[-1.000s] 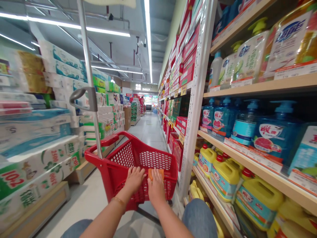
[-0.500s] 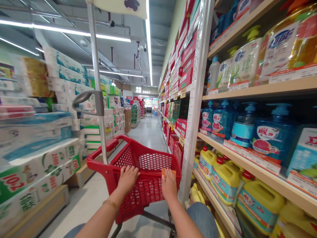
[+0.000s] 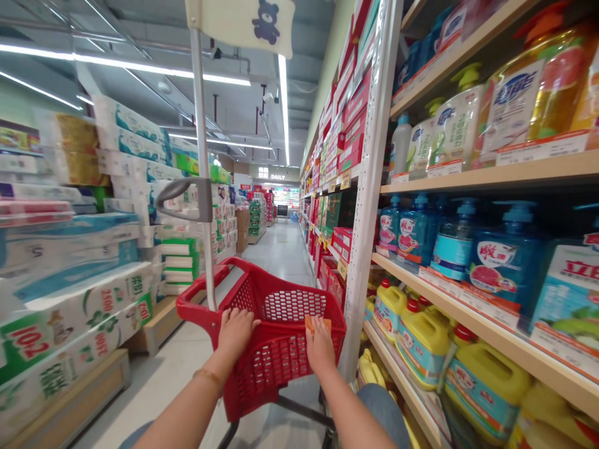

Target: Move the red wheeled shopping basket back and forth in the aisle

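Observation:
A red plastic shopping cart (image 3: 266,362) with a perforated basket stands before me, at an angle. My left hand (image 3: 236,330) is closed over the cart's near rim, close to the foot of a metal pole (image 3: 201,125). Further right on the same rim, my right hand (image 3: 321,343) presses down an orange cloth (image 3: 329,325), mostly covered by the fingers. The pole carries a grey loop handle (image 3: 185,199) and a cream flag (image 3: 234,22) with a bear on it.
Close on the right, a shelf rack (image 3: 430,178) holds blue pump bottles (image 3: 503,262) and yellow jugs (image 3: 484,386). Its white upright (image 3: 362,199) stands beside the cart. Stacked paper packs (image 3: 79,305) line the left. The aisle floor (image 3: 278,246) runs ahead between them.
The cart's left side and the pole have shifted right in view, and more of the flag shows. My left hand keeps its hold on the rim. My right hand stays on the cloth.

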Demonstrator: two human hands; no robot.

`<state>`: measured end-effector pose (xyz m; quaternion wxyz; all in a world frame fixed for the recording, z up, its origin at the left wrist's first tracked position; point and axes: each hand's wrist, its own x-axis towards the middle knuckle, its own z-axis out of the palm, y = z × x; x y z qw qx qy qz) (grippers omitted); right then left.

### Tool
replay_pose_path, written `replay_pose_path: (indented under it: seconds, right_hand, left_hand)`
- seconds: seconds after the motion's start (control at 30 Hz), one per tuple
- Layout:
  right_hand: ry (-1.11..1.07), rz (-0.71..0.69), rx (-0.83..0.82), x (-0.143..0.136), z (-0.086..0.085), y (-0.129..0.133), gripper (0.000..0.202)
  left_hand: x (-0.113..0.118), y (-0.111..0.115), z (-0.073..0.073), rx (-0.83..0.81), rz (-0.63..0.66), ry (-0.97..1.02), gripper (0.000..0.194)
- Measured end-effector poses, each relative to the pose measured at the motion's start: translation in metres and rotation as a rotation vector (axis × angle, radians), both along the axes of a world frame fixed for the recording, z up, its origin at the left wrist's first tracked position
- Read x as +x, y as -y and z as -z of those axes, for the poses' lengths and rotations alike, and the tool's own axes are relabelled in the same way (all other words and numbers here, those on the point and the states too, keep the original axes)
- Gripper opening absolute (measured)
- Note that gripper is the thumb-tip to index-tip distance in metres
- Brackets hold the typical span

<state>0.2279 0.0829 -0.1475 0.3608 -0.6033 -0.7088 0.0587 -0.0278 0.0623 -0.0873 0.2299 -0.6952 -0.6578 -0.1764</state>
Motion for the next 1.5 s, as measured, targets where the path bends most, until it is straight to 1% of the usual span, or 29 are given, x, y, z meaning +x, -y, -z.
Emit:
replay_pose_path:
  seconds: [0.07,0.2,0.27,0.33,0.37,0.4,0.47,0.53,0.6,0.67,0.73,0.83,0.9,0.97,1.0,1.03,1.1,1.17,1.2,1.27,1.3,1.43,1.5]
  right_hand:
    - [0.002,0.022,-0.027,-0.016,-0.006,0.0,0.053]
    - [-0.009,-0.189,0.013,-0.07,-0.018,0.005,0.052]
    - [-0.024,-0.275,0.018,-0.085,-0.02,0.007,0.053]
    - [-0.018,-0.34,0.038,-0.083,-0.018,0.009,0.053]
    - [-0.008,-0.362,0.05,-0.076,-0.016,0.009,0.053]
    - [-0.003,-0.356,0.062,-0.066,-0.013,0.009,0.053]
    - [0.0,-0.29,0.054,-0.043,-0.007,0.008,0.053]
    - [-0.001,-0.225,0.057,-0.024,-0.001,0.005,0.053]
    - [-0.009,-0.144,0.05,-0.019,0.001,0.0,0.052]
    - [-0.024,-0.075,0.028,-0.027,-0.002,-0.004,0.051]
    - [-0.043,-0.073,0.008,-0.046,-0.009,-0.005,0.05]
    - [-0.079,-0.215,0.027,-0.078,-0.021,-0.003,0.049]
    - [-0.103,-0.325,0.063,-0.091,-0.025,0.0,0.049]
    - [-0.11,-0.397,0.089,-0.092,-0.027,0.002,0.05]
    - [-0.108,-0.406,0.094,-0.088,-0.026,0.001,0.05]
    - [-0.105,-0.39,0.091,-0.082,-0.025,0.0,0.049]
    - [-0.1,-0.296,0.064,-0.068,-0.022,-0.005,0.048]
    - [-0.1,-0.202,0.028,-0.059,-0.021,-0.01,0.047]
    - [-0.1,-0.177,0.015,-0.058,-0.021,-0.012,0.047]
    - [-0.099,-0.174,0.003,-0.066,-0.022,-0.012,0.047]
    - [-0.098,-0.194,0.004,-0.073,-0.023,-0.011,0.048]
    - [-0.133,-0.361,0.053,-0.104,-0.027,0.001,0.049]
    - [-0.157,-0.413,0.085,-0.108,-0.028,0.005,0.048]
  left_hand:
    - [0.006,-0.002,0.0,-0.017,-0.005,0.007,0.032]
    - [0.012,-0.003,-0.001,-0.043,-0.008,0.001,0.033]
    - [0.008,-0.003,-0.003,-0.066,-0.004,-0.002,0.033]
    - [0.0,-0.002,-0.007,-0.102,0.028,-0.012,0.032]
    - [-0.006,-0.001,-0.01,-0.115,0.047,-0.023,0.033]
    - [-0.012,-0.001,-0.012,-0.119,0.06,-0.038,0.034]
    - [-0.024,0.0,-0.016,-0.098,0.058,-0.078,0.038]
    - [-0.032,0.001,-0.019,-0.062,0.028,-0.108,0.041]
    - [-0.033,0.0,-0.02,-0.056,0.013,-0.105,0.039]
    - [-0.027,0.0,-0.019,-0.06,0.007,-0.074,0.038]
    - [-0.016,0.001,-0.018,-0.052,-0.001,-0.045,0.038]
    - [0.001,0.004,-0.016,-0.024,-0.016,-0.038,0.038]
    - [0.007,0.006,-0.015,-0.01,-0.018,-0.036,0.038]
    - [0.007,0.008,-0.015,-0.016,-0.001,-0.037,0.037]
    - [0.005,0.008,-0.015,-0.024,0.019,-0.042,0.036]
    - [0.002,0.008,-0.015,-0.034,0.041,-0.049,0.034]
    - [-0.004,0.009,-0.016,-0.054,0.068,-0.062,0.032]
    - [-0.006,0.009,-0.017,-0.068,0.059,-0.056,0.03]
    - [-0.005,0.009,-0.018,-0.071,0.046,-0.047,0.029]
    - [-0.002,0.009,-0.019,-0.07,0.029,-0.026,0.029]
    - [0.0,0.008,-0.019,-0.067,0.03,-0.02,0.029]
    - [0.002,0.009,-0.018,-0.055,0.056,-0.009,0.032]
    - [-0.001,0.009,-0.017,-0.054,0.058,-0.005,0.033]
